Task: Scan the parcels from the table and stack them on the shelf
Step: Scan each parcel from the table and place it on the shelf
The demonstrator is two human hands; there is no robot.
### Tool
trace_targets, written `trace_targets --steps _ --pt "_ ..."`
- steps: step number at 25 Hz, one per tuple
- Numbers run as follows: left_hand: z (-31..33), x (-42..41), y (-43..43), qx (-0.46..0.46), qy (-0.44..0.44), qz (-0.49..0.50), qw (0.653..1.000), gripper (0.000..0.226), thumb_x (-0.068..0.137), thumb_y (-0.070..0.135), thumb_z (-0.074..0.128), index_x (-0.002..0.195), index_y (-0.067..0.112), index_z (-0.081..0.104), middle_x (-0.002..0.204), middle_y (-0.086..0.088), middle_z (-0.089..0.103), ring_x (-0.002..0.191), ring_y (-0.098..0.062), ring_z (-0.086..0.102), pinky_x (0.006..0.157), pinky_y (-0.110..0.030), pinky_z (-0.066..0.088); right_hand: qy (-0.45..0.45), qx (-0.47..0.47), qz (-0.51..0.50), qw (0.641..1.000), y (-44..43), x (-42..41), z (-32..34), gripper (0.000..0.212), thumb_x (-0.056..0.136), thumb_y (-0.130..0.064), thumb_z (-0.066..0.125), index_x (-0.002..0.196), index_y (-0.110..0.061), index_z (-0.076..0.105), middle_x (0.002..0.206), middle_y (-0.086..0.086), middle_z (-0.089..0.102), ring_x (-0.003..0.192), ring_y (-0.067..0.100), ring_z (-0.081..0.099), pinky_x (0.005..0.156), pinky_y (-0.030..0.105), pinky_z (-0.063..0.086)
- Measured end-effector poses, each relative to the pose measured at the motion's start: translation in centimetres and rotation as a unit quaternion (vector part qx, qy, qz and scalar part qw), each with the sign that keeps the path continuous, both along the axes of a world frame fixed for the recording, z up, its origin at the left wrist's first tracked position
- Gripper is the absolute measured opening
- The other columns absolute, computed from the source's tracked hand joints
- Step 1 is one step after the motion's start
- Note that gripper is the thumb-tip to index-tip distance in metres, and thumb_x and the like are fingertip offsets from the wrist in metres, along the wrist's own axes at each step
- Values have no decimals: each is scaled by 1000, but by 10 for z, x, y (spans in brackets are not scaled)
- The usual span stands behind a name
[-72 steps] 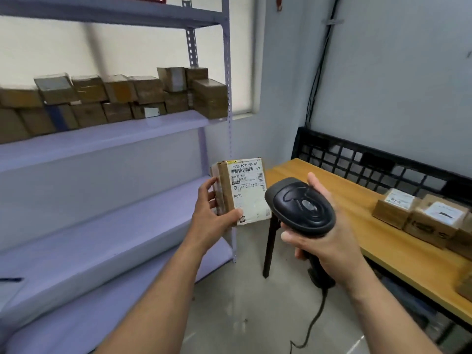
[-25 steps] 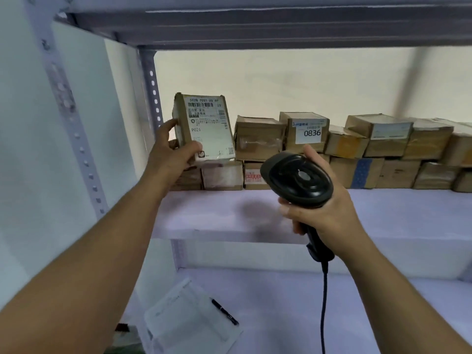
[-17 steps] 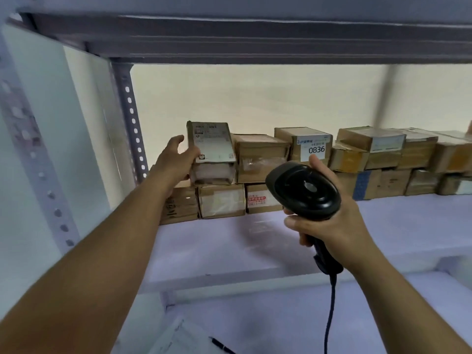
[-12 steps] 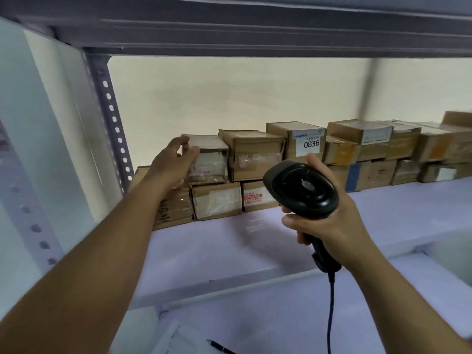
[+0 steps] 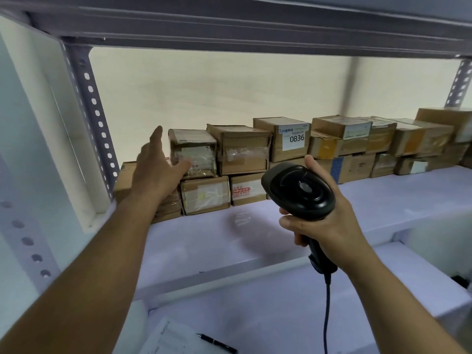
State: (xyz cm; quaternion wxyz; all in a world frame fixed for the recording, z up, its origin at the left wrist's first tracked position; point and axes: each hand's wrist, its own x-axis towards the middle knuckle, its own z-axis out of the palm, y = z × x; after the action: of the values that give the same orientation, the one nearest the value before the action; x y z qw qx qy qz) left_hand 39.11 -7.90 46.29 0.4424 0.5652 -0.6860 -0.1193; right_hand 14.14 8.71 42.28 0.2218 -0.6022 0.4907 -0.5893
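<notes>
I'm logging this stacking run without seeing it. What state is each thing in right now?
left hand, open, fingers straight beside the leftmost top parcel.
right hand, gripping the scanner by its handle.
scanner, held up, head toward the shelf, cord hanging.
leftmost top parcel, resting on the lower parcels, taped shut.
0836 parcel, stacked on others, label facing out.
pen, lying on a paper sheet below.

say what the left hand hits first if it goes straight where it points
Probably the cream back panel, depth unclear; the left hand points just left of the taped brown cardboard parcel.
</notes>
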Motion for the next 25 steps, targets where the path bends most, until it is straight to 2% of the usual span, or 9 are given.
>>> trace_targets --steps 2,4,6,9,13,16,22,25 --pt "-8 -12 22 -91 -12 45 995 83 86 40 67 152 20 20 154 -7 29 141 -24 25 113 -40 25 0 0 2 1000 7 -8 1 101 69 6 81 133 -57 35 124 13 60 51 16 63 49 27 53" --pt "-19 -31 44 -171 -6 47 984 76 86 38 68 148 15 32 149 -8 38 136 -25 32 111 -40 28 -1 0 4 1000 15 -16 0 100 69 5 81 133 -57 35 123 12 61 53 16 64 49 26 53" --pt "-31 -57 65 -197 -10 18 980 70 84 36 71 143 13 41 140 -10 47 129 -26 40 105 -39 35 -2 2 7 1000 24 -27 -3 100 69 5 81 134 -56 35 123 11 61 56 15 65 49 26 53" --pt "-55 -103 94 -174 -14 -38 984 67 83 35 72 141 16 44 135 -6 50 124 -21 43 98 -29 34 1 11 3 1000 41 -46 -11 101 69 5 81 134 -55 32 124 9 61 61 14 66 50 25 53" --pt "-89 -167 130 -98 -8 -72 993 70 84 44 69 143 22 40 142 0 46 130 -17 38 102 -27 30 -10 38 -13 999 73 -76 -27 102 70 5 81 133 -57 30 122 9 61 60 13 67 50 24 53" --pt "-103 -215 154 -52 -11 -98 994 73 83 51 66 144 24 38 148 2 41 134 -17 36 108 -31 30 -26 55 -34 998 103 -109 -39 103 70 3 83 134 -58 30 120 9 63 58 13 66 50 24 53" --pt "-121 -308 204 -37 -16 -167 985 72 84 50 65 145 26 36 150 3 38 136 -17 34 109 -35 32 -61 55 -81 993 171 -183 -58 103 69 10 80 129 -61 35 117 8 65 55 12 63 50 27 52" --pt "-132 -358 234 -27 -12 -195 980 71 84 49 65 145 24 37 149 1 39 135 -19 36 109 -34 32 -69 50 -108 991 209 -228 -62 104 67 6 83 127 -66 38 116 7 66 57 14 64 50 30 52"
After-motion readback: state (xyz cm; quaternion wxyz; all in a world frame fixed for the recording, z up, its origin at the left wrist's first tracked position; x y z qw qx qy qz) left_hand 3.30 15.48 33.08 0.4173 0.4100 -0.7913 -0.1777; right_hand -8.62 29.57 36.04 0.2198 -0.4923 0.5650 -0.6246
